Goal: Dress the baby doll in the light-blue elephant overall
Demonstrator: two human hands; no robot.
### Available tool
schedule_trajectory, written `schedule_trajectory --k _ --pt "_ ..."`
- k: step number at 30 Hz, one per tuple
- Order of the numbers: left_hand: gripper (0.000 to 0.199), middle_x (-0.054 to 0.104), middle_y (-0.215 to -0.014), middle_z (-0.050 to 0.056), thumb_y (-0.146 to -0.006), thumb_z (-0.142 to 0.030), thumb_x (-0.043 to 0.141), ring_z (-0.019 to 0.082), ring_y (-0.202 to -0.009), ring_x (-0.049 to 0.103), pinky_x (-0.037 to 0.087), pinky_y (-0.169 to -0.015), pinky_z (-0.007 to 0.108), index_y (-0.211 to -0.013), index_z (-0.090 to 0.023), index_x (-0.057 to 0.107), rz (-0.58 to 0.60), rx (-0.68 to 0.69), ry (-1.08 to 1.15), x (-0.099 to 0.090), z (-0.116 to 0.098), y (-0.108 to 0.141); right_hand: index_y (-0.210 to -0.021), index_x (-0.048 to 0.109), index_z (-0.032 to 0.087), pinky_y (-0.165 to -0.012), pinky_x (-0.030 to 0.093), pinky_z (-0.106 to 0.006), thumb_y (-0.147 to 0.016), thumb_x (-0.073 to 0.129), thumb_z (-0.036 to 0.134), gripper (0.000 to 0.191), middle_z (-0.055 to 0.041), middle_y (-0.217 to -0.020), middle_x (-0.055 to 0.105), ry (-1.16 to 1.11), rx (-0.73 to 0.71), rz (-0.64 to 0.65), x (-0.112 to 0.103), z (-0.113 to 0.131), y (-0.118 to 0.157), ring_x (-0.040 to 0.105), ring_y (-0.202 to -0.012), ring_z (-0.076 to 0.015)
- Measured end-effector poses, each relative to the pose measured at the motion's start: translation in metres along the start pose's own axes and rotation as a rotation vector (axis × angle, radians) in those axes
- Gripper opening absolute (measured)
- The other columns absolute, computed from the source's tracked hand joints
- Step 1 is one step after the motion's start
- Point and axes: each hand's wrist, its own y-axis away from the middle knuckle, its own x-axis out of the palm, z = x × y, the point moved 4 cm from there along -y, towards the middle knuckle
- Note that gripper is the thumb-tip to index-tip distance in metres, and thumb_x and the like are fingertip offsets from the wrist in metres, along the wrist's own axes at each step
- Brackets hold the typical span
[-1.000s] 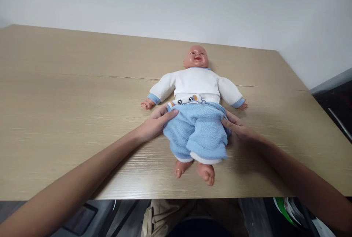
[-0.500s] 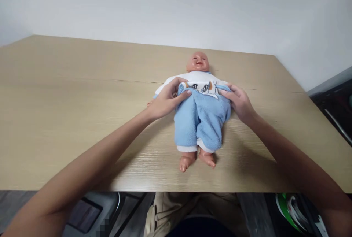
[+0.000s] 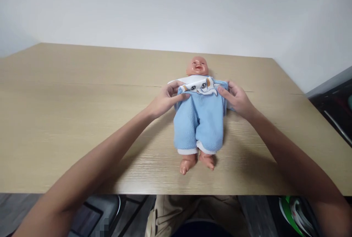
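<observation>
A bald baby doll (image 3: 198, 66) lies on its back on the table, its head away from me and its bare feet toward me. It wears a white top (image 3: 187, 79) and fluffy blue pants (image 3: 199, 119) with white cuffs. At the waist of the pants, a white band with cartoon eyes (image 3: 198, 85) is partly folded. My left hand (image 3: 168, 99) pinches the left side of the waist, thumb in front and fingers behind. My right hand (image 3: 238, 99) grips the right side, its thumb over the cloth edge. The doll's arms are mostly hidden.
The light wooden table (image 3: 82, 119) reaches back to a pale wall (image 3: 165, 10). Below the front edge are a grey seat-like object (image 3: 110, 211) at left and a green and white item (image 3: 291, 215) at right. Dark furniture (image 3: 335, 108) stands beyond the right edge.
The right side of the waist is drawn up and inward, and the right pant leg looks smoother. My right thumb has shifted left. My left hand keeps its pinch. The camera view has tilted slightly.
</observation>
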Motion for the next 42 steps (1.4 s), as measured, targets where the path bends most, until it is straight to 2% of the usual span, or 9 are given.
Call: schedule_trajectory --k 6,11,20,26,29,33,36,39,42 --pt "0.058 0.068 -0.101 0.001 -0.075 -0.054 0.101 0.017 -0.09 0.063 0.048 -0.083 0.03 -0.108 -0.019 0.067 -0.067 -0.046 -0.046 -0.012 0.025 0.003 -0.09 0.069 0.026 -0.092 0.056 -0.036 -0.083 0.087 0.084 0.061 0.0013 -0.086 0.067 0.109 0.081 -0.132 0.0 -0.042 -0.006 0.062 -0.091 -0.0221" --pt "0.05 0.058 -0.093 -0.002 -0.085 -0.056 0.094 0.016 -0.085 0.054 0.043 -0.079 0.03 -0.096 -0.019 0.062 0.028 -0.065 -0.081 -0.018 0.045 0.025 -0.096 0.075 0.028 -0.111 0.061 -0.044 -0.078 0.092 0.078 0.056 -0.0036 -0.105 0.084 -0.229 0.262 -0.086 0.008 -0.056 0.017 0.076 -0.117 -0.0296" --pt "0.056 0.055 -0.087 -0.001 -0.092 -0.07 0.087 0.017 -0.079 0.049 0.045 -0.073 0.03 -0.092 -0.022 0.058 -0.007 -0.116 0.169 -0.014 0.058 0.028 -0.099 0.076 0.028 -0.094 0.067 -0.044 -0.082 0.09 0.076 0.052 -0.0048 -0.098 0.084 -0.274 0.337 -0.011 0.015 -0.051 0.028 0.079 -0.104 -0.0315" --pt "0.043 0.06 -0.098 0.004 -0.1 -0.063 0.079 0.023 -0.095 0.054 0.046 -0.091 0.038 -0.096 -0.022 0.068 0.078 0.098 -0.25 -0.016 0.029 0.03 -0.087 0.071 0.026 -0.081 0.054 -0.036 -0.096 0.085 0.062 0.04 0.0002 -0.085 0.066 0.067 0.043 -0.056 0.008 -0.016 0.029 0.059 -0.083 -0.0215" --pt "0.045 0.061 -0.102 0.005 -0.101 -0.067 0.076 0.026 -0.102 0.055 0.046 -0.095 0.041 -0.094 -0.022 0.068 0.083 0.165 -0.364 -0.013 0.023 0.028 -0.085 0.065 0.026 -0.079 0.047 -0.035 -0.099 0.082 0.061 0.041 0.0018 -0.082 0.056 0.09 -0.024 -0.097 0.01 -0.006 0.024 0.05 -0.079 -0.0195" --pt "0.058 0.055 -0.087 0.001 -0.106 -0.08 0.063 0.019 -0.08 0.048 0.044 -0.078 0.035 -0.096 -0.023 0.059 -0.047 0.073 -0.181 -0.014 0.037 0.028 -0.088 0.064 0.026 -0.079 0.047 -0.034 -0.094 0.083 0.073 0.051 0.0027 -0.082 0.055 0.043 0.086 -0.067 0.009 -0.022 0.02 0.049 -0.079 -0.0189" --pt "0.061 0.052 -0.082 -0.001 -0.107 -0.081 0.062 0.018 -0.077 0.044 0.044 -0.078 0.034 -0.089 -0.022 0.055 -0.052 0.052 -0.163 -0.014 0.045 0.031 -0.082 0.064 0.026 -0.076 0.048 -0.033 -0.09 0.083 0.082 0.06 0.002 -0.079 0.055 0.08 0.143 -0.045 0.001 -0.038 0.025 0.05 -0.078 -0.0197" --pt "0.055 0.056 -0.089 0.0 -0.106 -0.075 0.068 0.02 -0.086 0.051 0.046 -0.084 0.035 -0.094 -0.021 0.061 0.024 0.057 -0.208 -0.017 0.044 0.033 -0.084 0.072 0.027 -0.087 0.056 -0.037 -0.091 0.082 0.082 0.057 -0.0009 -0.085 0.067 0.057 0.172 -0.042 -0.007 -0.046 0.031 0.06 -0.088 -0.0243" --pt "0.051 0.061 -0.097 0.003 -0.103 -0.071 0.071 0.024 -0.093 0.055 0.048 -0.089 0.037 -0.096 -0.021 0.065 0.14 0.1 -0.262 -0.021 0.041 0.034 -0.096 0.081 0.028 -0.114 0.057 -0.046 -0.092 0.085 0.073 0.045 -0.0026 -0.104 0.082 -0.037 0.239 0.024 -0.006 -0.05 0.034 0.072 -0.112 -0.0319"
